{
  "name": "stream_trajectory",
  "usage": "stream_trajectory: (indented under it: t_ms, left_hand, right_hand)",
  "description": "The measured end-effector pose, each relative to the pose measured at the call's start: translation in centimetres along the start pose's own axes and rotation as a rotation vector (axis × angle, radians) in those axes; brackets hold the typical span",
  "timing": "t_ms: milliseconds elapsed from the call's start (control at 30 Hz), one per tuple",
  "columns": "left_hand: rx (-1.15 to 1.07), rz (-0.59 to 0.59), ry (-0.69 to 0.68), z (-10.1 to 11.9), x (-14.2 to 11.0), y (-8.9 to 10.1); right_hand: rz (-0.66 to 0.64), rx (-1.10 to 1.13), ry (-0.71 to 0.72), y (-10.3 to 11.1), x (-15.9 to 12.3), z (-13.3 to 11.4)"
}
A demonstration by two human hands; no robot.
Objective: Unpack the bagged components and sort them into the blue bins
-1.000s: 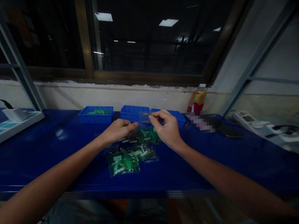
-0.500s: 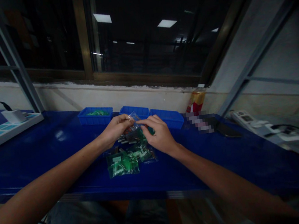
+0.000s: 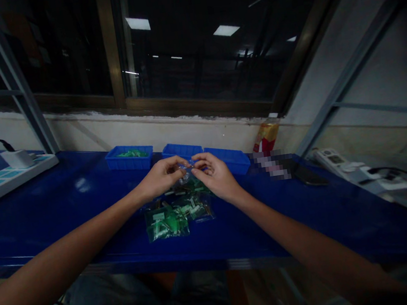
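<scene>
Both hands meet above a pile of small packets in the middle of the table. My left hand (image 3: 162, 177) is closed, thumb and fingers pinching a small clear plastic bag (image 3: 184, 176). My right hand (image 3: 215, 175) is closed too, its thumb and fingertips pinched at the bag's upper edge; a tiny dark thing shows at the tips, too small to name. Below the hands lie green-tinted plastic packets (image 3: 167, 222) with small metal parts and white labels inside. More clear packets (image 3: 201, 208) overlap them on the right.
A blue bin (image 3: 130, 164) with green packets stands at the back, beside two more blue bins (image 3: 181, 149), partly hidden by my hands. A white power strip (image 3: 10, 180) lies at left. On the right are a red and gold package (image 3: 265, 138), a dark phone (image 3: 310, 176) and another power strip (image 3: 361, 173).
My right hand's fingers have drawn in from a stretched index finger to a pinch at the bag's edge. The left hand has shifted slightly right. The packets on the table have stayed put.
</scene>
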State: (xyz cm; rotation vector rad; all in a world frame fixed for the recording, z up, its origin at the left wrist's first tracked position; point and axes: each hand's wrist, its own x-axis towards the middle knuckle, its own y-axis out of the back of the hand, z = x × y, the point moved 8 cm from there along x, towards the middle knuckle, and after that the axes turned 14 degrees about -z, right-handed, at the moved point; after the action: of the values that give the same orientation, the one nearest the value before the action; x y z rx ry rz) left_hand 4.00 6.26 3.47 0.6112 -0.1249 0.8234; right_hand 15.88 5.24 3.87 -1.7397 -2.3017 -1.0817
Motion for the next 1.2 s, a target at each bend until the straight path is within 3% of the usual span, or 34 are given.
stream_trajectory:
  t_ms: [67,267,433,733,933,1200]
  left_hand:
    - [0.060,0.001,-0.014,0.1,0.1,0.2]
    - [0.030,0.006,0.040,0.1,0.3,0.7]
    - [0.004,0.010,0.028,0.4,0.2,0.7]
    - [0.039,0.046,0.096,-0.2,0.1,1.2]
    - [0.047,-0.004,0.149,-1.0,0.1,1.6]
    - [0.137,-0.152,0.104,-1.0,0.3,0.3]
  right_hand:
    - [-0.067,0.105,-0.024,-0.5,0.3,0.2]
    - [-0.027,0.262,-0.132,-0.4,0.5,0.9]
    - [-0.111,0.333,-0.222,-0.9,0.5,1.1]
    - [-0.077,0.280,-0.217,-0.5,0.3,0.9]
    - [-0.097,0.202,-0.201,-0.9,0.6,0.8]
    - [-0.136,0.068,-0.129,-1.4,0.8,0.9]
